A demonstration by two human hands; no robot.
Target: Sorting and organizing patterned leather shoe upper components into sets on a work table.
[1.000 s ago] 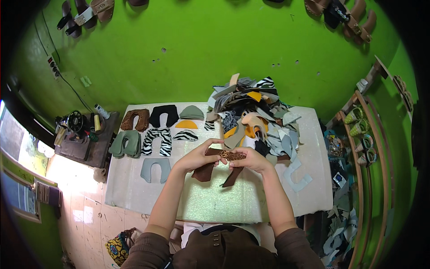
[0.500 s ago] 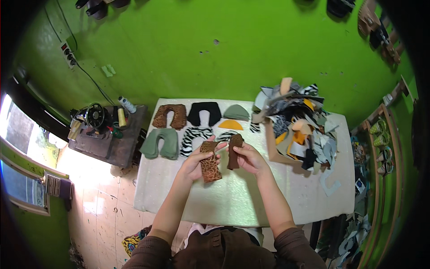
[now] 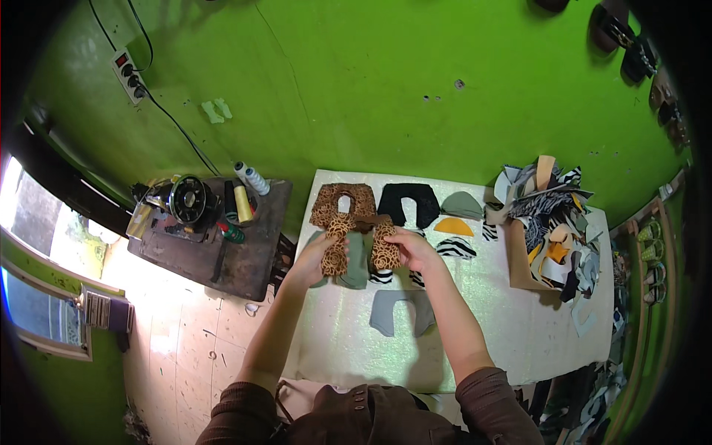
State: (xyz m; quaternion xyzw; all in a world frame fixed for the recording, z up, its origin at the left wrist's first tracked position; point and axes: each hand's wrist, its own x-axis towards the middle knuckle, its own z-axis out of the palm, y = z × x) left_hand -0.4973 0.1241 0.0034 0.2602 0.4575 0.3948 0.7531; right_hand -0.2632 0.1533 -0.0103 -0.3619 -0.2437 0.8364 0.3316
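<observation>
A leopard-print fabric cut-out (image 3: 337,251) hangs between my hands; it looks U-shaped, with a brown strip joining its two legs at the top. My left hand (image 3: 313,259) is closed on the left leg and my right hand (image 3: 417,251) pinches the right one. Beneath it lies a green U-shaped piece (image 3: 357,261), partly covered. Just beyond is another leopard-print U-shaped piece (image 3: 324,203), beside a black one (image 3: 429,204). A zebra-striped piece is mostly hidden behind my right hand. Nearer me lies a grey U-shaped piece (image 3: 383,311).
Green (image 3: 461,203), yellow (image 3: 454,227) and zebra-striped (image 3: 457,248) half-rounds lie on the white table (image 3: 504,341). To the right, a cardboard box (image 3: 523,267) overflows with scraps. A sewing machine (image 3: 189,200) and thread cones (image 3: 256,182) stand on a dark table at left.
The view has swung left. My hands have moved over the left-hand pieces, and the leopard-print parts are now spread level side by side. The grey U-shaped piece has come into sight.
</observation>
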